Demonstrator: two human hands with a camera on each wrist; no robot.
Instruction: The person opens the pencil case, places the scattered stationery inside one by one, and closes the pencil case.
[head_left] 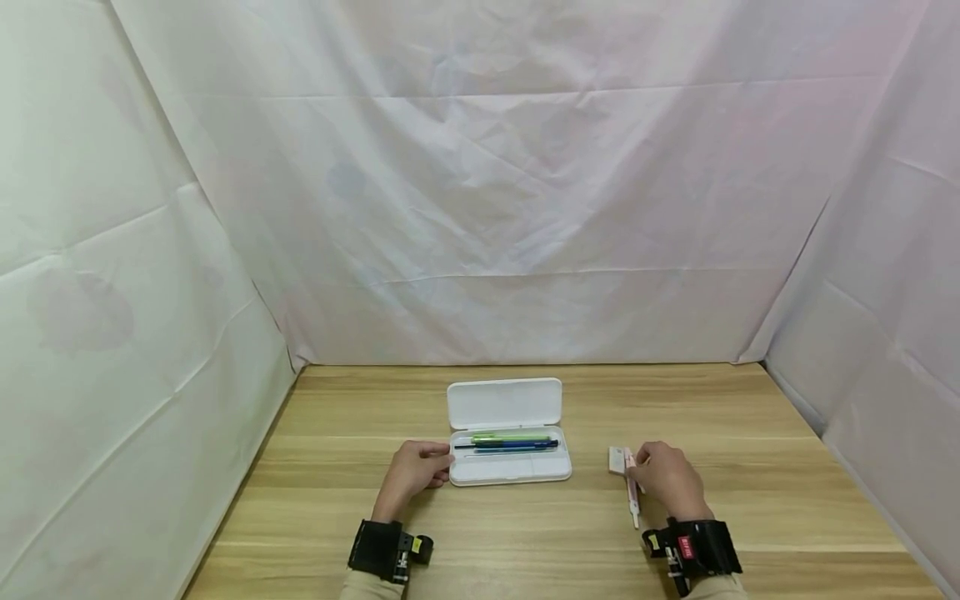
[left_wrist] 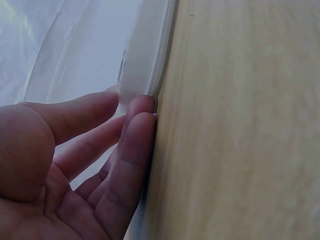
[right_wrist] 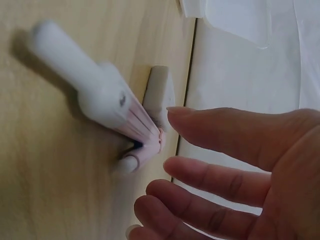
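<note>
**Open pencil case and pink-and-white pen on the table**

A white pencil case (head_left: 508,468) is laid open on the wooden table, its lid (head_left: 505,403) folded back flat on the far side. Inside the near tray, a green pen (head_left: 510,436) and a blue pen (head_left: 517,445) are seen lying lengthwise, side by side. The case's left end is touched by the fingertips of the left hand (head_left: 414,471).

To the right, well apart from the case, a pink-and-white pen (head_left: 632,492) lies flat — its white end pointing toward the near edge. Just beside its far end a small white eraser (head_left: 617,460) is set. The right hand (head_left: 667,477) is held over the pen with fingers relaxed — not closed round it.
</note>
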